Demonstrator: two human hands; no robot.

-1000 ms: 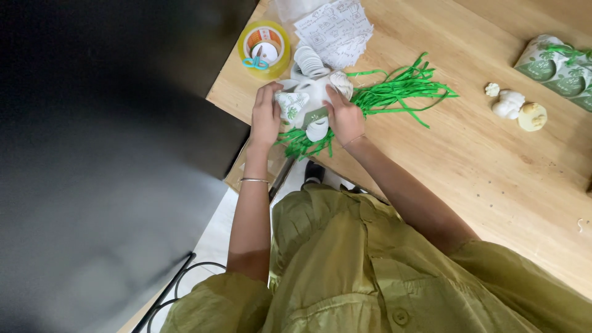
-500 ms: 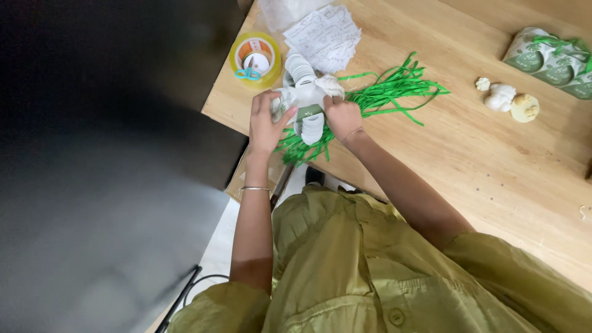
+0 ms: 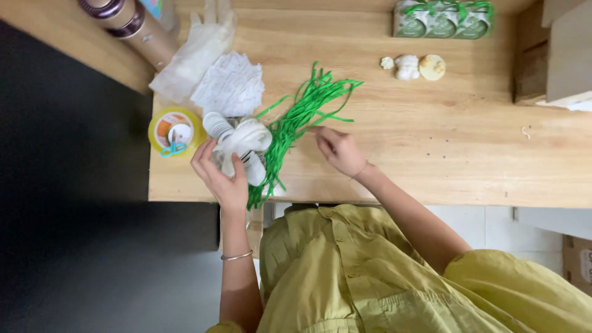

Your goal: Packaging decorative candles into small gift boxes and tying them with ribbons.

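White bundle [image 3: 245, 143] sits in our left hand [image 3: 221, 176], fingers curled around it near the table's [image 3: 431, 154] front edge. To its left we see a yellow tape reel [image 3: 174, 131]; behind it lie a paper sheet [image 3: 231, 86] and a glove [image 3: 196, 52]. Green strips [image 3: 302, 114] fan out just beside the bundle. Our right hand [image 3: 339, 151] rests on the wood, fingertips pinching at the strips' edge. Far right, we see small white figures [image 3: 408, 66] and green packs [image 3: 443, 20].
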